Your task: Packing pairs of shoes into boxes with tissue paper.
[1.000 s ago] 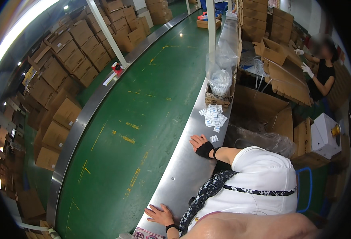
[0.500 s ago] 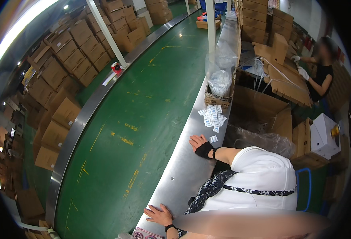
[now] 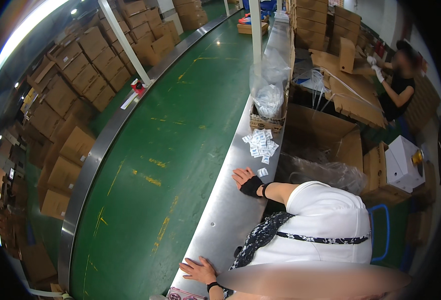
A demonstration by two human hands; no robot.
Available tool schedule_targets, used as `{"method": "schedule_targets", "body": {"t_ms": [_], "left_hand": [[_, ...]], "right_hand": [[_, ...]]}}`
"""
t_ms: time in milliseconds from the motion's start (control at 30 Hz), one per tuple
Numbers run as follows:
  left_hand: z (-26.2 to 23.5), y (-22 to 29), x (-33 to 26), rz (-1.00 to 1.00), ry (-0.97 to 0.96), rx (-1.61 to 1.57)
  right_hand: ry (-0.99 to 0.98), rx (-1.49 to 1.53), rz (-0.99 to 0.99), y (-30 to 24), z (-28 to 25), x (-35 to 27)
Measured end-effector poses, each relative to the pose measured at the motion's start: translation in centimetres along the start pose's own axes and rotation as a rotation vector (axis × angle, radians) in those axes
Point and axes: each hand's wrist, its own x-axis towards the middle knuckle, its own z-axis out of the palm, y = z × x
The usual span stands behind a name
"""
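Two co-worker palms lay flat, gripping nothing, bracing a lean on the steel rim (image 3: 225, 225) | centre: strapped hand (image 3: 250, 184) | bottom: watch-wrist hand (image 3: 199, 270) | wearer's hands were out of frame

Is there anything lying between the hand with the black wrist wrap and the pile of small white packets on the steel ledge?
Nothing blocks it. The hand with the black wrist wrap rests flat on the steel ledge. Only one loose packet lies on the bare steel between it and the pile of small white packets.

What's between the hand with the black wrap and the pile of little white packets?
One stray white packet on the steel ledge, in the head view.
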Motion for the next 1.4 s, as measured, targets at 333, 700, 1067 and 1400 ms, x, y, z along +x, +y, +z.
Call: {"method": "schedule_targets", "body": {"t_ms": [333,700,1067,1400], "left_hand": [[0.7,-0.4,-0.2,0.020,0.019,0.035],[2.8,-2.1,0.1,0.080,0.150,0.067],[0.0,1.4,-0.3,0.155,-0.007,0.069],[-2.5,-1.4,-0.5,0.074,-0.016,0.170]], "right_hand": [[-0.023,0.006,0.011,0.1,0.0,-0.1],[-0.018,0.015,0.010,-0.4,-0.1,0.2],[-0.057,-0.063,0.057,2.1,-1.4,-1.5],[-0.022,-0.003,-0.010,-1.9,0.1,1.5]]}}
